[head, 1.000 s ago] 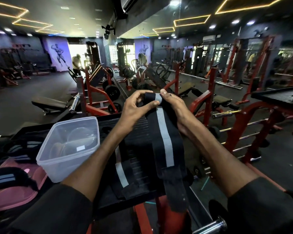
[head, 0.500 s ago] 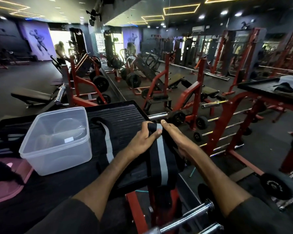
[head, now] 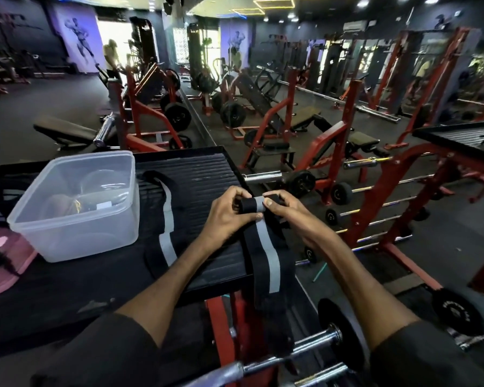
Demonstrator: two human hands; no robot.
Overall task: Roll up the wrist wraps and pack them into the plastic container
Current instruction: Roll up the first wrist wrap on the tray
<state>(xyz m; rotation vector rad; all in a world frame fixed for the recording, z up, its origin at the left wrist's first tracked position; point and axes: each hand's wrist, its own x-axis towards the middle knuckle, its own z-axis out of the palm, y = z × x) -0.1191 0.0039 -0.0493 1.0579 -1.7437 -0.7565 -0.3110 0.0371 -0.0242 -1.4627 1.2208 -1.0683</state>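
- Both hands pinched one black elastic wrist wrap with a grey centre stripe (head: 259, 238): left hand (head: 229, 212) closed on the left end of the small rolled start, right hand (head: 287, 210) closed on its right end, thumbs on the near side.
- Rolled part was only a few turns thick and sat between the two sets of fingertips, held just above the right edge of the black ribbed rubber-topped platform (head: 196, 174).
- Unrolled tail of that wrap ran toward the person, draped over the platform's near right corner and hung down in front of the red steel frame (head: 221, 328) below.
- Second black wrist wrap with a grey stripe (head: 165, 219) lay flat and unrolled on the platform, between the container and the hands, touching neither hand.
- Clear rectangular plastic container (head: 76, 219) stood upright and lidless on the platform's left part, well apart from the hands. Some round shapes showed through its walls; could not tell what they were.
- Pink and black fabric item (head: 3, 263) lay at the far left, just beside the container.
- Chrome barbell ends with a black weight plate (head: 338, 331) sat below the right forearm.
- Both forearms were bare, dark sleeves pushed up near the elbows.
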